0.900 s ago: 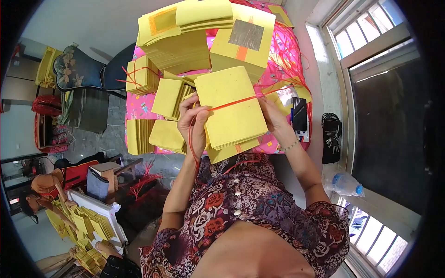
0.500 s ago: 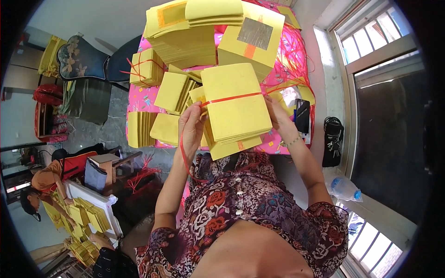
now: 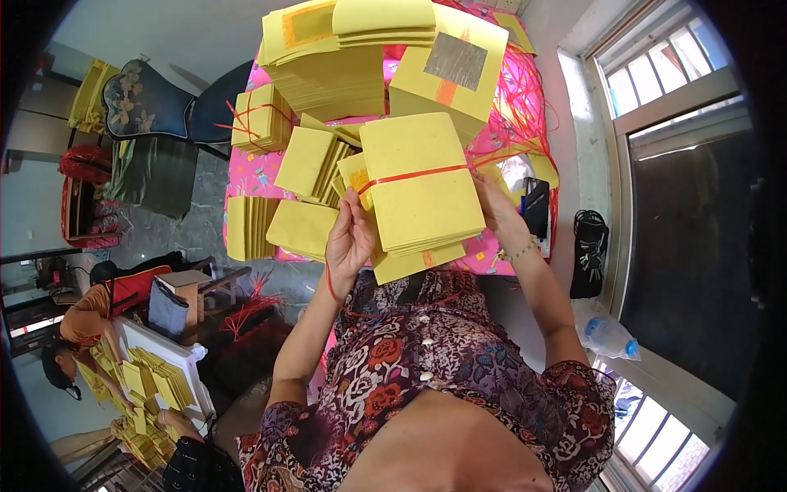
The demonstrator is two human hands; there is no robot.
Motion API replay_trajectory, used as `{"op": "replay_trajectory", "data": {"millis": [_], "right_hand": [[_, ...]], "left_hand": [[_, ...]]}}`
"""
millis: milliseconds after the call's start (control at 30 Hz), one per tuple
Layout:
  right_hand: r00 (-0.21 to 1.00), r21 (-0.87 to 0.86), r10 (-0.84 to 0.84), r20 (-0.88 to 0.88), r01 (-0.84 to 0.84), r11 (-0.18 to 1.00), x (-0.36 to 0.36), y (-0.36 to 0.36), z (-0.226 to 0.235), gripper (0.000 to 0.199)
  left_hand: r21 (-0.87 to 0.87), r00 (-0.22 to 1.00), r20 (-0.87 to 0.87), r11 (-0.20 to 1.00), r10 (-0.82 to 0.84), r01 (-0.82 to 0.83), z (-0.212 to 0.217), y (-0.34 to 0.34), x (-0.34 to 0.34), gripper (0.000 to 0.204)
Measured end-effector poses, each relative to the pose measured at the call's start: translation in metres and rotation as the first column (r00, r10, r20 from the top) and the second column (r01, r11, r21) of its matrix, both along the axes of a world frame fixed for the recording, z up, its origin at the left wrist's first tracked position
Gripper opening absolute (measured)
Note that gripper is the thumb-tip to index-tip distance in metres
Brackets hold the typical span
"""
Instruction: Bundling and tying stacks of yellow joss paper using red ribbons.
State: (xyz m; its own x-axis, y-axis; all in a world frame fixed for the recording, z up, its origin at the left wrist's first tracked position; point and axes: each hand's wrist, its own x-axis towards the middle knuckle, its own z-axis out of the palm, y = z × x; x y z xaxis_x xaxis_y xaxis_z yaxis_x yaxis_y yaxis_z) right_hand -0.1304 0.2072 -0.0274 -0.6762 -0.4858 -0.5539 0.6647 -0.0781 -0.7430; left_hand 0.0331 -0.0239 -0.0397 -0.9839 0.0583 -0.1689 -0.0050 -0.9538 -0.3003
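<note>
A block of folded yellow sheets (image 3: 426, 201) was held up between the fingers of the two hands, its broad face turned upward and crossed by a red strap (image 3: 422, 174). The strap's end was pinched just past the block's near-left edge by the thumb and forefinger of the left hand (image 3: 351, 236), the other fingers being loosely curled; a loop of red was seen hanging at that wrist. The block's right edge was touched by the right hand (image 3: 500, 215), whose fingertips were hidden behind it, so how firmly they were closed could not be told. More strap was stretched away to the right of those fingers, near a dark phone (image 3: 535, 205). Left of the left fingers, a folded yellow stack (image 3: 303, 228) was placed on the pink tablecloth (image 3: 262, 174). Farther ahead of the fingers, a small tied bundle (image 3: 262, 119) and a tall yellow pile (image 3: 328, 82) were set, the bundle to the left.
</note>
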Motion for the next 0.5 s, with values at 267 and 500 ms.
{"op": "replay_trajectory", "data": {"millis": [267, 500], "right_hand": [[0.999, 0.012, 0.05, 0.014, -0.05, 0.999, -0.002, 0.001, 0.005, 0.035], [0.995, -0.061, -0.015, 0.1, 0.021, 0.998, -0.003, 0.004, -0.006, 0.035]], "left_hand": [[-0.598, 0.984, 0.161, 0.801, 0.081, 0.032, -0.01, -0.017, 0.004, 0.034], [-0.922, 0.917, 0.312, 0.313, 0.248, 0.229, -0.002, 0.005, 0.004, 0.047]]}}
